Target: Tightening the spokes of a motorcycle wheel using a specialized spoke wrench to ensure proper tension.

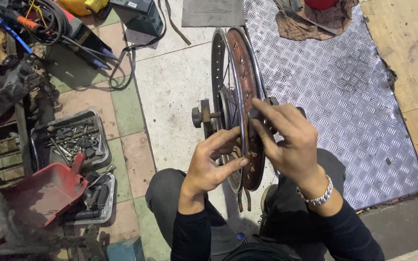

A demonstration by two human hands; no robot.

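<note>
A spoked wheel rim (232,58) stands upright on edge between my knees, its inner channel rusty brown. A hub with an axle and dark knob (199,117) sticks out on its left side. My left hand (211,162) rests against the left edge of the rim, fingers spread, touching the metal. My right hand (286,137) presses on the rusty channel from the right, fingers curled over it; a metal bracelet sits on that wrist. A brown strip (244,197) hangs down from the rim's lower part.
A metal tray of bolts and small parts (73,137) and a red scoop (47,191) lie at left. Tools and cables (59,24) are at top left. A checker plate sheet (344,96) covers the floor at right, a rag (310,21) on it.
</note>
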